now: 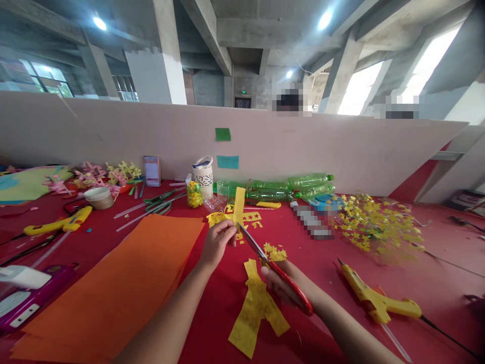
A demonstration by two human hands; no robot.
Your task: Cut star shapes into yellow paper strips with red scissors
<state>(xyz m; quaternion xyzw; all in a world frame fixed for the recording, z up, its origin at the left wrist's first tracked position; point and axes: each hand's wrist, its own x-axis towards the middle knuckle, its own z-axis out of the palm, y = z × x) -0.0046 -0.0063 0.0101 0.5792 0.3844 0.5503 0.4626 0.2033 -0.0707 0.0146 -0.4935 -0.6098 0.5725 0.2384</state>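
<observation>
My left hand (220,240) pinches the yellow strip (239,202) at its near end, the rest sticking out beyond it. My right hand (287,286) is wrapped around the red-handled scissors (278,270), their tips by that pinched end.

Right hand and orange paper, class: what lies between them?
In the head view, yellow paper, red tabletop and the left forearm lie between the right hand and the orange paper.

Craft wkshp in bare-concrete bldg (265,33), per scissors (283,276), glue gun (373,298) & orange paper (125,273) at red tbl (206,323).
</observation>
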